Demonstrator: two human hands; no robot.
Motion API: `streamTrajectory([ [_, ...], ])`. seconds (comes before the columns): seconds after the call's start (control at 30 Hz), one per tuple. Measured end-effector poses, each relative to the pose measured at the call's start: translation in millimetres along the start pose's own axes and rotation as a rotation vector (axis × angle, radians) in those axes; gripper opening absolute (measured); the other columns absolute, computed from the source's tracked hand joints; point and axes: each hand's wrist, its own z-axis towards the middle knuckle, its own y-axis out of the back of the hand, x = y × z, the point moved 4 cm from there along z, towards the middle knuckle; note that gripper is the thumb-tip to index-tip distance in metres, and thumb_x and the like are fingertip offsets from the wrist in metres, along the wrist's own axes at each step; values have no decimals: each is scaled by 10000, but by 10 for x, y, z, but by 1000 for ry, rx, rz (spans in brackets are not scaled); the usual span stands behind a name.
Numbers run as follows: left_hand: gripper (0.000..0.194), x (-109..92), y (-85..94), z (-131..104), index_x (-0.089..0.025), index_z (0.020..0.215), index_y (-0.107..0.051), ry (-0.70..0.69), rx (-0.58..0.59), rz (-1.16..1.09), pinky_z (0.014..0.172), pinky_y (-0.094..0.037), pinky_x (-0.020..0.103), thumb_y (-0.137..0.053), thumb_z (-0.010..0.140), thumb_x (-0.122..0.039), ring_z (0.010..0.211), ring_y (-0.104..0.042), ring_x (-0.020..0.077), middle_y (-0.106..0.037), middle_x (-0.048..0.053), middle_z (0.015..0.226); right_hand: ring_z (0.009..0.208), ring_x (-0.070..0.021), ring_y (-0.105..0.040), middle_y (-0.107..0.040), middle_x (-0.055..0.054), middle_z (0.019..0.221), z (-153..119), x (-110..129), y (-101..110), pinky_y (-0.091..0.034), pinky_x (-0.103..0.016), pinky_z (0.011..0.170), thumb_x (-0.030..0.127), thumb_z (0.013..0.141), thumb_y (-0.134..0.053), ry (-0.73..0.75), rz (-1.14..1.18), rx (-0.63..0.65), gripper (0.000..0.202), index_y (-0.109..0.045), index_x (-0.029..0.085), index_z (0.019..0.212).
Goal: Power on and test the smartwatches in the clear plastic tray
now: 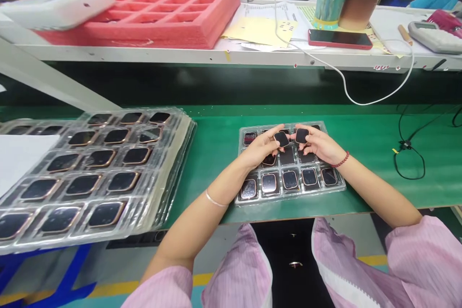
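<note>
My left hand [260, 148] grips a square black watch face with a gold rim [281, 139] between thumb and fingers. A matching watch face [301, 135] is pinched in my right hand [322, 145], close beside the first one. Both hands are over a clear plastic tray [260, 192] on the green bench. Its front row holds several watch faces, such as one dark square [290, 179]. Part of the tray's back and middle rows is hidden under my hands, though some pockets there also show dark squares.
Stacked clear trays [144, 192] with several watch faces stand at the left, overhanging the bench edge. Above the green bench [364, 154] runs a white shelf [162, 55] with a red foam block [202, 33], a phone [340, 39] and a hanging white cable [344, 87]. Black cords [406, 145] lie at the right.
</note>
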Motion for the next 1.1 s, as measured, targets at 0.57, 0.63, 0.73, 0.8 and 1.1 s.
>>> streamTrajectory([
  [0.57,683,5,-30,-50,-153,1256,-638,21,-33,-88,622,-561,233,-909,670,-377,781,-757,192,-735,88,1022,677,-99,-673,-735,-46,1094,44,-65,3,-661,-264,650,387,786,-857,81,-113,157,531,-674,238,1261],
  [0.63,668,-7,-37,-58,-165,1278,-639,27,-24,-108,631,-571,228,-891,699,-384,835,-761,199,-734,108,1098,752,-119,-708,-731,-49,1112,29,-55,1,-671,-279,712,417,802,-842,86,-101,159,537,-665,242,1278],
  [0.73,682,-16,-45,-65,-173,1362,-608,48,-8,-114,646,-583,235,-848,754,-368,894,-753,206,-739,123,1141,860,-155,-738,-732,-66,1135,6,-39,-12,-674,-303,774,444,858,-786,109,-107,164,510,-648,241,1305],
  [0.8,703,-12,-41,-65,-169,1425,-559,63,-20,-120,650,-583,238,-809,792,-345,905,-745,204,-746,125,1121,892,-165,-743,-735,-78,1160,-5,-38,-25,-671,-313,794,438,889,-749,117,-117,160,488,-634,238,1319],
  [1.1,930,9,-106,-88,-220,1518,-372,38,-41,32,501,-460,170,-754,679,-103,769,-702,140,-698,95,1126,803,-146,-716,-724,-85,1205,-49,-51,-76,-644,-309,715,255,870,-688,243,-342,97,466,-561,236,1318],
])
